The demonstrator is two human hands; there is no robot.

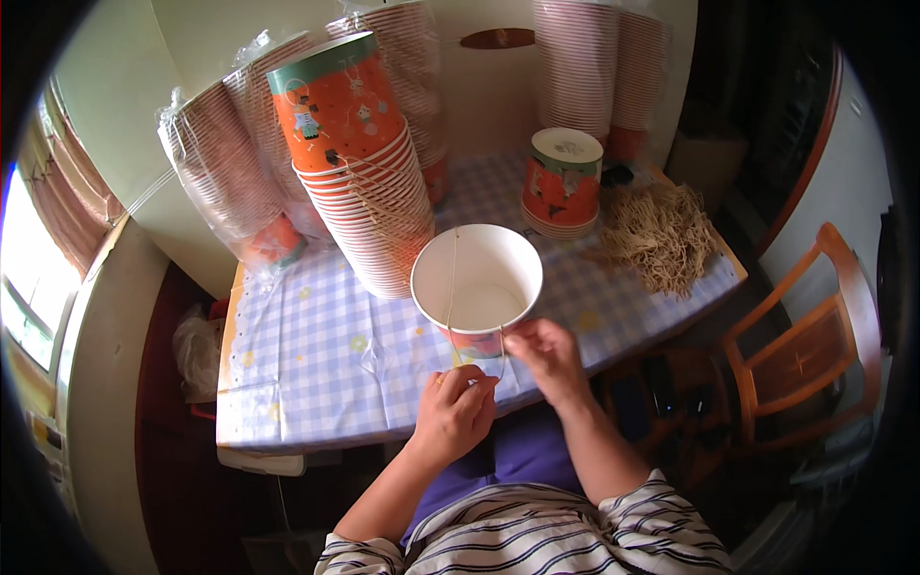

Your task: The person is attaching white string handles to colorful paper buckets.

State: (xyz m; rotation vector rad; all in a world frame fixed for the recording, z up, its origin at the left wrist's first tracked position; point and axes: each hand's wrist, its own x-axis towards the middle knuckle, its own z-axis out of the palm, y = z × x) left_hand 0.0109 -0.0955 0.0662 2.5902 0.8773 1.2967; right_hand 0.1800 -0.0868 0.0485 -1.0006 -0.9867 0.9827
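In front of me an open paper bucket (479,273), white inside with an orange printed outside, stands near the table's front edge. A thin tan cord (452,302) lies across its mouth and hangs down over the near rim. My left hand (455,412) is closed on this cord just below the bucket. Beside the near rim, to the right, my right hand (548,359) has its fingers curled at the other hanging length of cord, close to the bucket wall. The left fingertips hide where the cord lengths meet.
Left of the bucket leans a tall stack of upturned orange buckets (340,115), cords hanging down its side. A short upturned stack (563,187) and a heap of tan cords (661,235) lie right. Plastic-wrapped stacks (225,163) line the back. A wooden chair (805,355) stands right.
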